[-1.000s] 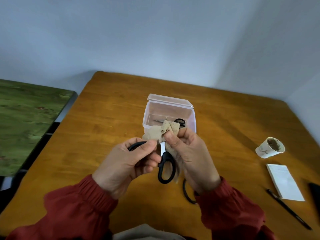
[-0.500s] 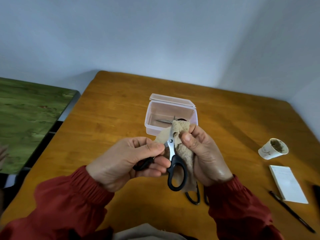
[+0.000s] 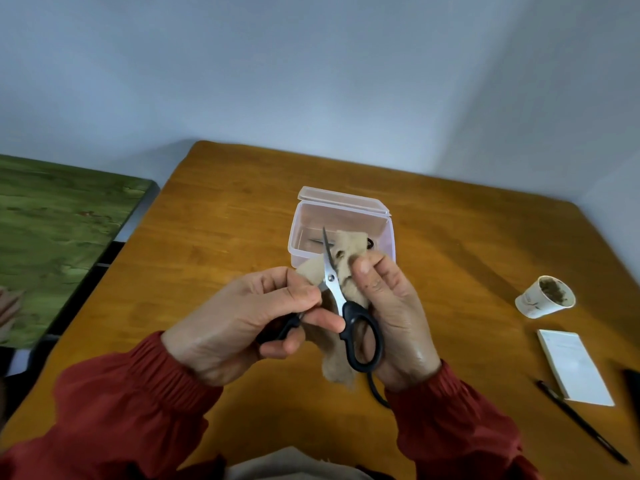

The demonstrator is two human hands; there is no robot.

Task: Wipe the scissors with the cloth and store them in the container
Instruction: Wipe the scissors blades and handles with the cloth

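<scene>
Fingers (image 3: 318, 321) of my left hand (image 3: 235, 320) curl round one black handle of the scissors (image 3: 336, 292), held above the table (image 3: 207, 244); my right hand (image 3: 394, 317) pinches the cloth (image 3: 348, 259) against the blade; wiping is the step in hand, I judge; next I should draw the cloth toward the tip, with care, as the blade edge is near my thumb; the open container (image 3: 297, 237) waits just behind, and I see nothing in the way.

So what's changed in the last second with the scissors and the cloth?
The right hand drew the cloth down off the scissors: a second ago it was pinched over the blades, now a blade tip stands bare above it. The left hand grips a handle as before. The container, cup, notepad and pen have not moved.
</scene>
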